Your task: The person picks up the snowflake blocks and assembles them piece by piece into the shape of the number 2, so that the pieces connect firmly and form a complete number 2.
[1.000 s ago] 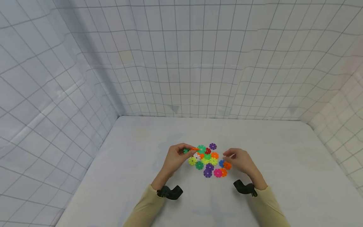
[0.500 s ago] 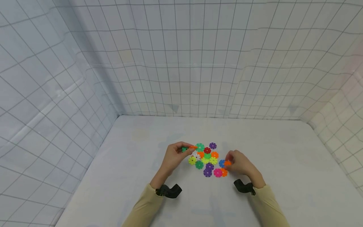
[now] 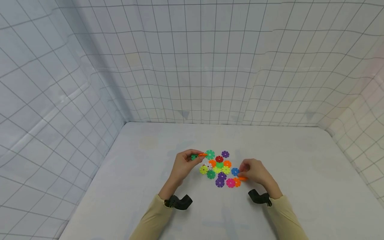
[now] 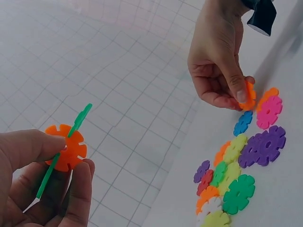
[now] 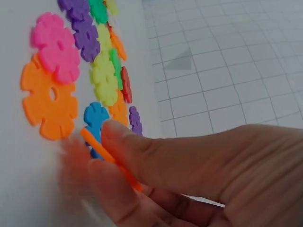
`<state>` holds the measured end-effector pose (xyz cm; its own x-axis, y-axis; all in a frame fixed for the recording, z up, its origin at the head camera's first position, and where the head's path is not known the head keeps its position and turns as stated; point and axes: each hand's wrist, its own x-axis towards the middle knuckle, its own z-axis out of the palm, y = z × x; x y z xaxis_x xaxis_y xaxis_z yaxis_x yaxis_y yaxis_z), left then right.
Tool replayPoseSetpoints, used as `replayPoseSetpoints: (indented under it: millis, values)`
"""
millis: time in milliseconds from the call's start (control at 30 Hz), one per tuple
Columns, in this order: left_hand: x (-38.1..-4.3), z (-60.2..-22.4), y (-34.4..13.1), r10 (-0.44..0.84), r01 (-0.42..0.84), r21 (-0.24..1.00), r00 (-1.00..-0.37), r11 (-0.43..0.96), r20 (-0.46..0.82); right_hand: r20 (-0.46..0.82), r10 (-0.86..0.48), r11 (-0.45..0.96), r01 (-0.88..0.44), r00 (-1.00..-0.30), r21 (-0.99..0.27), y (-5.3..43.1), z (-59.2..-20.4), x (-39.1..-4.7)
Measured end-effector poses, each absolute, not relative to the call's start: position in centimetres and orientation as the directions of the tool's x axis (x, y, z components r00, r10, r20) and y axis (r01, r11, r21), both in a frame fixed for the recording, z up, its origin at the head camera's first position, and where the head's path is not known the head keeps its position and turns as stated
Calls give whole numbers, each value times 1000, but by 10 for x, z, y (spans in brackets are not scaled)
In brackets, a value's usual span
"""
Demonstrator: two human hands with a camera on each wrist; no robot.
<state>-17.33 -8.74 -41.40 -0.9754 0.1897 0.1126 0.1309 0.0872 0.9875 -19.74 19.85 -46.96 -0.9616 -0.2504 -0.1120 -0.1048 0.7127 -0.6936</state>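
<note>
My left hand (image 3: 186, 164) pinches an orange notched snowflake disc (image 4: 71, 156) between thumb and fingers. Green snowflake discs (image 3: 210, 154) stick out on both sides of it, slotted into it crosswise; in the left wrist view they show edge-on. At the right side of the pile, my right hand (image 3: 255, 171) pinches another orange snowflake disc (image 5: 111, 158) between thumb and fingertip, edge-on in the right wrist view. A blue snowflake disc (image 3: 235, 172) lies flat beside those fingers, partly covered by them in the right wrist view.
Between the hands several loose discs lie on the white table (image 3: 150, 143), some overlapping: a pink disc (image 3: 230, 182) over an orange one (image 5: 49, 106), two purple ones (image 4: 265, 145), a green disc (image 4: 238, 194), and a red disc (image 3: 219, 159). A gridded white wall (image 3: 192, 66) rises behind.
My right hand has come down on the orange disc beside the blue one, pinched it and tilted it up. My left hand has shifted slightly left and away with the joined discs.
</note>
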Motion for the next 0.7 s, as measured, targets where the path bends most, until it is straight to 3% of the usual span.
replayPoseSetpoints:
  millis: [200,467,700]
  values:
    - [-173,-415,-87,182,133,988,-976,77,117,-70,-263,633,-117,-962,-765,193,-465,-196]
    - [-175,-420,-88,167,110,992,-981,65,98,-31,-318,377,-97,-948,-921,171,-455,-187]
    - [-175,-420,-87,184,113,993,-977,39,104,3,-214,228,-53,-977,-972,156,-443,-176]
